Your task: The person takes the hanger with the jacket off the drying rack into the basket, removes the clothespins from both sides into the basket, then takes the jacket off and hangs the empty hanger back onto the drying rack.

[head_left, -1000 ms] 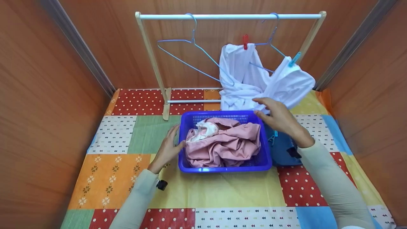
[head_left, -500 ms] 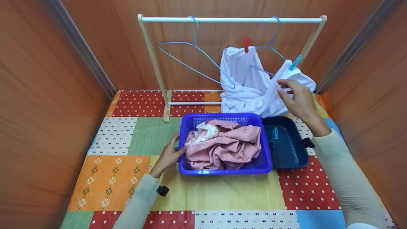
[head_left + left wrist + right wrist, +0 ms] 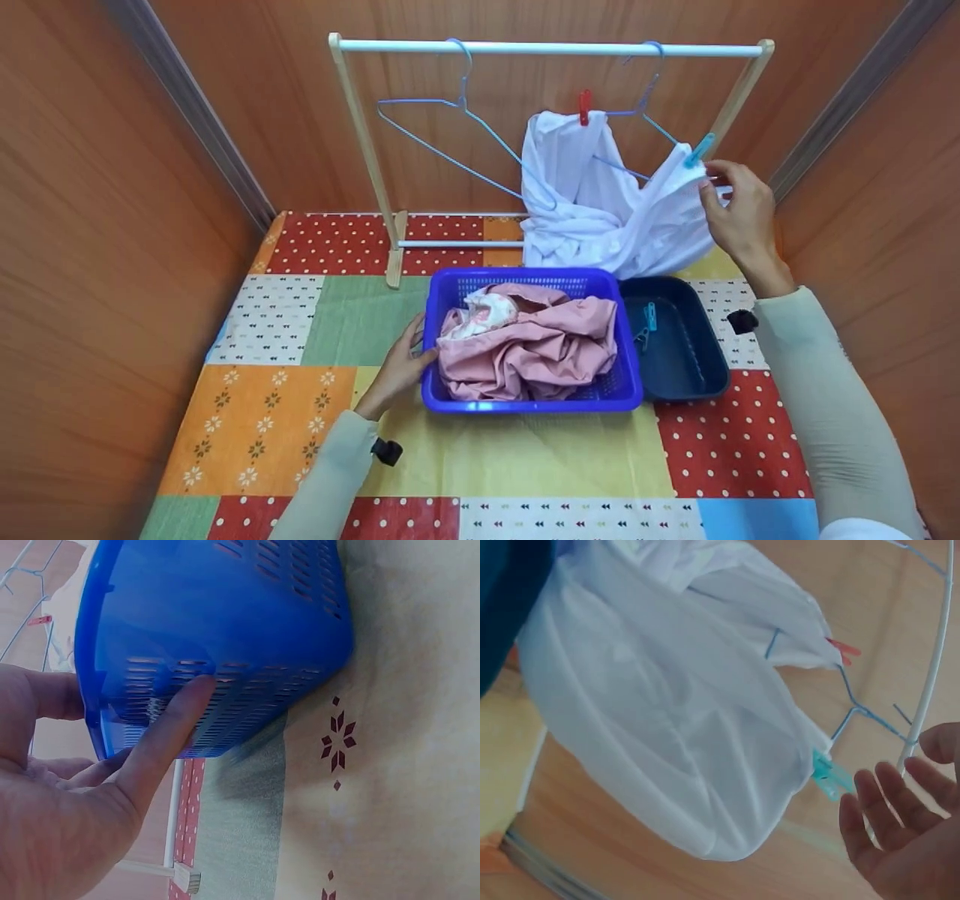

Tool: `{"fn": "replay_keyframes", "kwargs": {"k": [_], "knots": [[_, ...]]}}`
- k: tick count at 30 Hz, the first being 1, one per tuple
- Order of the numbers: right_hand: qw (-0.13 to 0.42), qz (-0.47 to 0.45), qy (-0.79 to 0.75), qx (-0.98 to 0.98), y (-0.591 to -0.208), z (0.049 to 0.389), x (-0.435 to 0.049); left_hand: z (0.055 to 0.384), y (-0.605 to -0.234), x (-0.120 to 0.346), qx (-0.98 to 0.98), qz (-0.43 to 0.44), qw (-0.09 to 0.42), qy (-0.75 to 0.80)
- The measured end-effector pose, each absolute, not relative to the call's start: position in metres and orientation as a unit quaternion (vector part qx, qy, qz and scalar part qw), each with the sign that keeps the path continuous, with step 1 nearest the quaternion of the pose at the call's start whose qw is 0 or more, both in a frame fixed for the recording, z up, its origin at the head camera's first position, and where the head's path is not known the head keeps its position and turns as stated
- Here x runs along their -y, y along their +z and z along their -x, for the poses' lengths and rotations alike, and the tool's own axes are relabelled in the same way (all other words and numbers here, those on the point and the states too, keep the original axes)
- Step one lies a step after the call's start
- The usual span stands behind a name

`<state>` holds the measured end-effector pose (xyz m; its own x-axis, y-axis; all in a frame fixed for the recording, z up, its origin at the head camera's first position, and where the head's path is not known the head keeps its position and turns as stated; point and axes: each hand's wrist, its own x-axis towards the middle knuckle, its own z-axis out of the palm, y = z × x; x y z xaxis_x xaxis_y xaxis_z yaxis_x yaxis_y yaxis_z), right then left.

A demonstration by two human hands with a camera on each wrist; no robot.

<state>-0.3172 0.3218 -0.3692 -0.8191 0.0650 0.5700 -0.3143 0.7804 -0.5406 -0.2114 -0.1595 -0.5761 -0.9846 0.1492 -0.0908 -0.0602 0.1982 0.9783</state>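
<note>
A blue plastic basket (image 3: 531,406) holds a crumpled pink cloth (image 3: 536,345) with a white patterned part. My left hand (image 3: 397,371) holds the basket's left side; in the left wrist view, the thumb is at the rim and a finger lies along the slotted outer wall. A white garment (image 3: 667,225) hangs from a hanger (image 3: 660,129) by a red clothespin (image 3: 584,108) and a teal clothespin (image 3: 700,150). My right hand (image 3: 742,214) is beside the teal clothespin, fingers loosely bent and holding nothing. Whether it touches the garment, I cannot tell.
The hangers' rack has a white top bar (image 3: 547,48) and wooden legs. A bare blue hanger (image 3: 461,105) hangs at left. Right of the basket sits a dark tray (image 3: 686,352) with teal clothespins (image 3: 651,316). Wooden panels enclose the patchwork cloth (image 3: 540,457).
My right hand has moved from above the basket's right rim, rightward and up past the white garment to the teal clothespin, uncovering the dark tray. My left hand has stayed at the basket's left side.
</note>
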Motion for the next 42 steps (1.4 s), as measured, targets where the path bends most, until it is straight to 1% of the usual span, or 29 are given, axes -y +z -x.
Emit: {"fn": "replay_keyframes", "kwargs": {"k": [4,8,16,21,27,36,42], "knots": [[0.282,-0.026,0.334,0.899,-0.369,0.327,-0.330,0.211,-0.576,0.160,-0.773,-0.019,0.084,0.628],[0.259,-0.010,0.329,0.908,-0.369,0.338,-0.337,0.210,-0.576,0.160,-0.775,-0.017,0.087,0.625],[0.167,0.007,0.327,0.930,-0.377,0.357,-0.350,0.210,-0.578,0.159,-0.767,-0.012,0.098,0.635],[0.127,0.008,0.328,0.936,-0.378,0.365,-0.351,0.211,-0.578,0.160,-0.764,-0.010,0.098,0.638],[0.116,-0.003,0.298,0.947,-0.376,0.369,-0.348,0.211,-0.579,0.160,-0.761,-0.007,0.101,0.641],[0.089,-0.004,0.291,0.952,-0.381,0.365,-0.348,0.211,-0.581,0.160,-0.763,-0.011,0.090,0.640],[0.120,-0.006,0.315,0.941,-0.390,0.363,-0.344,0.210,-0.582,0.160,-0.766,-0.014,0.090,0.637]]}}
